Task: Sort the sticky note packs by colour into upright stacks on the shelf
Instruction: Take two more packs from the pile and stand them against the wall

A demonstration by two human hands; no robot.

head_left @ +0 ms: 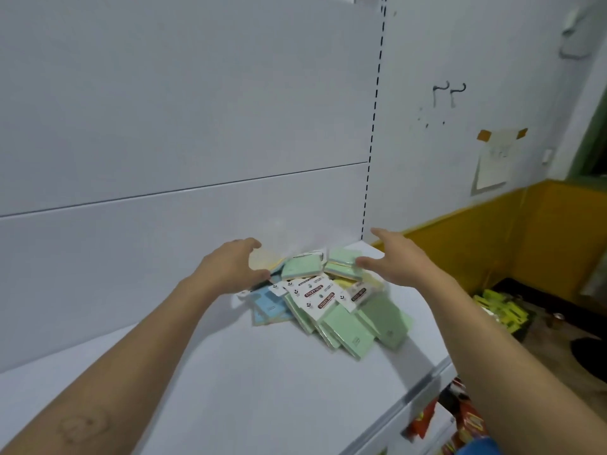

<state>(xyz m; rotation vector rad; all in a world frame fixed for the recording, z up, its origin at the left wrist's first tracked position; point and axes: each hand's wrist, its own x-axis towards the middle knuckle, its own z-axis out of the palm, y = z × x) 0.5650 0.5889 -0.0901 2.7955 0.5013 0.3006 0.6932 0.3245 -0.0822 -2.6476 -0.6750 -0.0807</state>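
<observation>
A loose pile of sticky note packs (325,300) lies flat on the white shelf (230,372), near its back right corner. Most are green (381,320), some blue (269,303), and yellow ones show at the back. Several carry white header cards. My left hand (230,264) is at the pile's left back, its fingers and thumb curved round a yellow pack (261,261). My right hand (394,261) hovers at the pile's right back with fingers spread, its thumb touching a raised green pack (341,257). The packs at the back are blurred.
The shelf's white back panel (197,126) rises right behind the pile, with a slotted upright (371,142) at its right end. Beyond the shelf's right edge the floor holds a dark crate of yellow-green items (502,310). Red snack packets (466,418) hang below the front edge.
</observation>
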